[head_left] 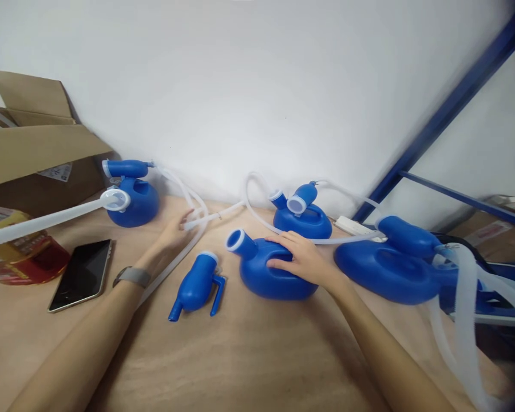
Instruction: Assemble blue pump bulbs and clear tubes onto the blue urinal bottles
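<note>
My left hand [185, 222], with a grey band at the wrist, reaches toward the wall, its fingers closed around a translucent white tube [214, 216]. The fingertips are partly hidden behind the tubing. My right hand [294, 254] grips the top of a blue plastic urinal bottle [261, 280] by its handle. This bottle stands upright, its white-rimmed mouth pointing up and left. Between my arms a small blue funnel-shaped urinal head [197, 283] lies on the table, white rim away from me, with a hooked arm at its side.
More blue bottles with heads and tubes stand at the back left [133, 203], behind my right hand [302, 223] and at the right [386, 272]. A phone [81, 274], a red-and-yellow container [30, 252] and an open cardboard box [43, 154] are left. A blue metal frame [438, 114] rises right.
</note>
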{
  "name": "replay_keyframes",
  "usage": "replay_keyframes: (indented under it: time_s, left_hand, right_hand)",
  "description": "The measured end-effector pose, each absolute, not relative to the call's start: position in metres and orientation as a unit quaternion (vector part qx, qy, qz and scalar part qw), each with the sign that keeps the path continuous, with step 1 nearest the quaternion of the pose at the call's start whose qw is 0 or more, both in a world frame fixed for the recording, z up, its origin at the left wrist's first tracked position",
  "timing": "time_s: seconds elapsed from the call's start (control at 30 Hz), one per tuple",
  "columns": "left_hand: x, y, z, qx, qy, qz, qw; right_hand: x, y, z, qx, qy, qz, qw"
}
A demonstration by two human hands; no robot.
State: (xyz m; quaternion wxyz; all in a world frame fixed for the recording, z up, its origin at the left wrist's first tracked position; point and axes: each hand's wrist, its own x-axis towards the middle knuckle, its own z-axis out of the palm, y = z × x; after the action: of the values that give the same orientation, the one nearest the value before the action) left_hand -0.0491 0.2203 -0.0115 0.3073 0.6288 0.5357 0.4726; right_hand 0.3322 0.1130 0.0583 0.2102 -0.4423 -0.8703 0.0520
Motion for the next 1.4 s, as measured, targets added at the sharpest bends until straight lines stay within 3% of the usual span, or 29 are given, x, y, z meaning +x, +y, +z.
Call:
replay_keyframes:
  time_s: [0.2,0.37,0.57,0.73,0.83,1.03,1.4]
  left_hand:
    - [-0.042,0.218,-0.019,0.628,0.516,0.512,0.277]
    - [-0.039,0.219,-0.020,0.585,0.473,0.576,0.319]
    - [-0.037,0.219,0.014,0.513,0.419,0.673,0.330]
    - [0.000,0.170,0.060,0.632,0.382,0.573,0.355]
    - [0.028,0.146,0.075,0.729,0.405,0.498,0.237]
    - [0.038,0.150,0.069,0.688,0.476,0.539,0.100]
    - [0.060,0.115,0.064,0.750,0.499,0.426,0.084]
  right_hand:
    - [0.333,0.113,0.057,-0.437,-0.872,0.046,0.216]
    - [0.332,0.112,0.058,-0.435,-0.871,0.049,0.222]
    - [0.330,0.112,0.059,-0.431,-0.871,0.055,0.230]
    - [0.330,0.114,0.059,-0.439,-0.866,0.069,0.229]
    - [0.329,0.113,0.062,-0.445,-0.863,0.073,0.228]
    - [0.327,0.110,0.065,-0.460,-0.857,0.088,0.216]
    - [0.321,0.105,0.069,-0.481,-0.837,0.126,0.227]
